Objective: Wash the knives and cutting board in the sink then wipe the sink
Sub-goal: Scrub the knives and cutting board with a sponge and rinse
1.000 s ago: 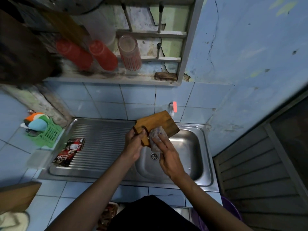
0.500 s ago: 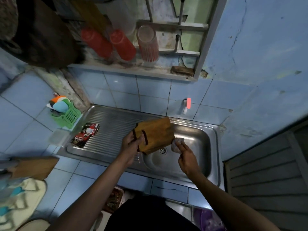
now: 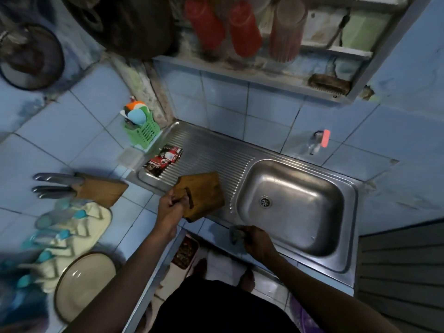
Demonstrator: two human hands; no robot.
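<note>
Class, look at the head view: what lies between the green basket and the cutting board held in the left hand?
A red and black packet lies on the ribbed drainboard, between the green basket and the cutting board.

Green basket, red cups

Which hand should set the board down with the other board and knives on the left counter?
Left. The left hand already grips the cutting board by its handle end, on the side nearest the second board and knives. The right hand holds a sponge at the sink front rim.
</note>
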